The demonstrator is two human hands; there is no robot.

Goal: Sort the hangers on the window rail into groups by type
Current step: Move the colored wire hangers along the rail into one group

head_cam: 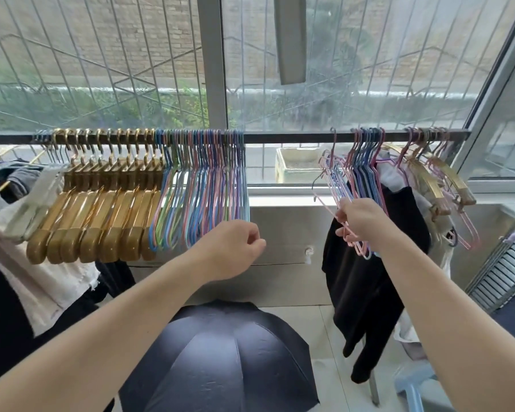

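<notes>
Along the window rail (280, 138) the hangers hang in bunches: a tight row of gold hangers (101, 209) on the left, and pressed against their right side a thick pack of pastel wire hangers (202, 191). Further right, past a bare stretch of rail, a smaller mixed cluster (366, 162) hangs with more gold ones (437, 176) beyond it. The right hand (360, 218) pinches a few pink wire hangers (339, 209) in its curled fingers, off the rail as far as I can tell, just left of the mixed cluster. The left hand (235, 248) hovers below the pastel pack, fingers loosely curled, gripping nothing. Black clothing (369, 278) hangs under the right cluster, and an open dark umbrella (220, 358) sits on the floor.
</notes>
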